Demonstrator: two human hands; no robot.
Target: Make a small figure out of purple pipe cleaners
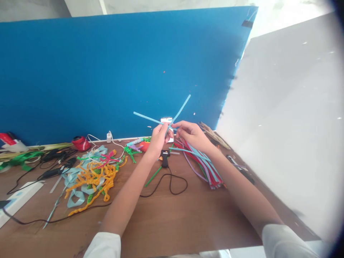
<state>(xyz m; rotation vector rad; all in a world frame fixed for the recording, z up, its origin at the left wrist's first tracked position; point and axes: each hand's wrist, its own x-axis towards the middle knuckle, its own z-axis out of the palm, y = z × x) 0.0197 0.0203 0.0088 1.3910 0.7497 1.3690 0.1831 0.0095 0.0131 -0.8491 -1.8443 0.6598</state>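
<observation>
Two light blue pipe cleaners cross in an X in front of me. One (147,117) slants up to the left and the other (183,106) up to the right. My left hand (159,139) pinches them around the crossing between thumb and fingers. Close beside it, my right hand (192,135) has its fingers closed at the right end of the left-slanting pipe cleaner. Just behind the hands is a phone (171,137) with a lit screen, partly covered by them. The fingertips hide part of the crossing.
A black glue gun (164,158) with a cable lies below the hands. Right of it is a bundle of coloured pipe cleaners (208,168). Orange pipe cleaner pieces (106,175) and blue ribbon (76,199) are heaped left, near a white power strip (23,200). A blue panel (107,71) stands behind.
</observation>
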